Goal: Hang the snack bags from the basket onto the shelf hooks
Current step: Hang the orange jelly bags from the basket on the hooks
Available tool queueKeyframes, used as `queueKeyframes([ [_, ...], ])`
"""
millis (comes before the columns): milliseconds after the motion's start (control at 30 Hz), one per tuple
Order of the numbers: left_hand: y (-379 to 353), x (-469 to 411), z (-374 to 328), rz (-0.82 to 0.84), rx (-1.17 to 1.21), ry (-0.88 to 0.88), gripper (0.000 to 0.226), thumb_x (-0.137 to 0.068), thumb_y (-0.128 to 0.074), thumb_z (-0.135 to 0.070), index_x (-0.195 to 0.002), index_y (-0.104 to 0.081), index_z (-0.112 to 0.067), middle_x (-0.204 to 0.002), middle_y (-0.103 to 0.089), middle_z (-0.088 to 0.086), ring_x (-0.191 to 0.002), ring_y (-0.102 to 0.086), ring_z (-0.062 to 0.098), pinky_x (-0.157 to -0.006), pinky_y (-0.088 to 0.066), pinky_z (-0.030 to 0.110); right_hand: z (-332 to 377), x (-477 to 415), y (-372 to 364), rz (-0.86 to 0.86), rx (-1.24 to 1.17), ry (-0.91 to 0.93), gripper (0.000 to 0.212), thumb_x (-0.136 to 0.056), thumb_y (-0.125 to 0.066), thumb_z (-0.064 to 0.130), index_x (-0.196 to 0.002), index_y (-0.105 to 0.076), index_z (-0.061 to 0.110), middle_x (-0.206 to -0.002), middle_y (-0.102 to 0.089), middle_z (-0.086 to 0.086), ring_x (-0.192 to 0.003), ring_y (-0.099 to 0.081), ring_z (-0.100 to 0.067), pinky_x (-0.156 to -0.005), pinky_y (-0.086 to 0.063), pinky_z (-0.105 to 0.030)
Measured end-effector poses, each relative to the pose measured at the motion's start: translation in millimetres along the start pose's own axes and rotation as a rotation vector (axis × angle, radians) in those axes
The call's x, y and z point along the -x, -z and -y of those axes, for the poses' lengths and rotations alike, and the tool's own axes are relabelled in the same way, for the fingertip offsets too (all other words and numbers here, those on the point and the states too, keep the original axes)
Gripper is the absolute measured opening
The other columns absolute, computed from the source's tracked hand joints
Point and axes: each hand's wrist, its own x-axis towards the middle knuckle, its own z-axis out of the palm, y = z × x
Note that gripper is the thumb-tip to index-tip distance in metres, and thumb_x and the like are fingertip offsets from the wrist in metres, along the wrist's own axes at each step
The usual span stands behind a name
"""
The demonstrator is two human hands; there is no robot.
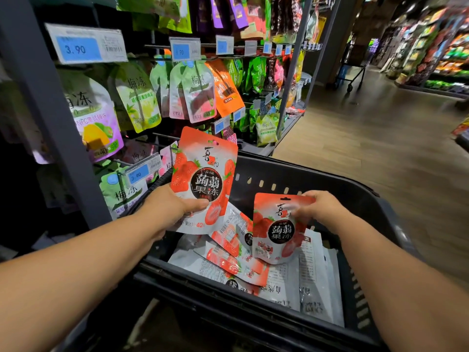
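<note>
Head view: at left I see the shelf [63,118] with hung pouches [193,92]. My left hand [170,207] holds a strawberry snack bag [205,174] upright, fingers [200,205] curled round its lower edge. Further right, my right hand [324,207] pinches a second bag [275,232] by its top over the basket [368,196]; those blurred fingers seem closed on it.

Blk basket [291,171] w/ loose snack bags [228,262] inside.
</note>
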Motion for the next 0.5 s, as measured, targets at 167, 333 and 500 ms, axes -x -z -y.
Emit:
queueKeyframes([
  [167,-1,2,2,-0.001,-0.009,0.01,0.023,-0.069,-0.086,-0.006,-0.085,-0.073,-0.017,-0.078,-0.077,0.001,-0.08,-0.073,0.026,-0.077,-0.058,0.041,-23,0,-9,0.126,-0.264,-0.14,0.03,-0.075,-0.077,-0.004,-0.103,-0.069,0.004,-0.1,-0.075,-0.013,-0.101,-0.069,-0.032,-0.083,-0.054,-0.037],
  [333,-1,5,3,-0.001,-0.011,0.023,0.024,-0.07,-0.085,-0.004,-0.088,-0.073,-0.014,-0.078,-0.077,0.005,-0.076,-0.073,0.028,-0.071,-0.059,0.042,-37,2,-19,0.204,-0.116,-0.267,0.031,-0.077,-0.081,0.008,-0.105,-0.067,0.009,-0.101,-0.074,-0.009,-0.097,-0.069,-0.024,-0.083,-0.056,-0.037],
  [500,1,7,3,0.0,0.006,-0.008,0.021,-0.071,-0.084,-0.004,-0.084,-0.07,-0.014,-0.066,-0.074,0.0,-0.056,-0.068,0.013,-0.05,-0.05,0.022,-23,-1,-25,0.151,-0.126,-0.168,0.01,-0.084,-0.076,0.014,-0.09,-0.069,0.011,-0.089,-0.074,-0.009,-0.079,-0.07,-0.02,-0.07,-0.055,-0.032],
])
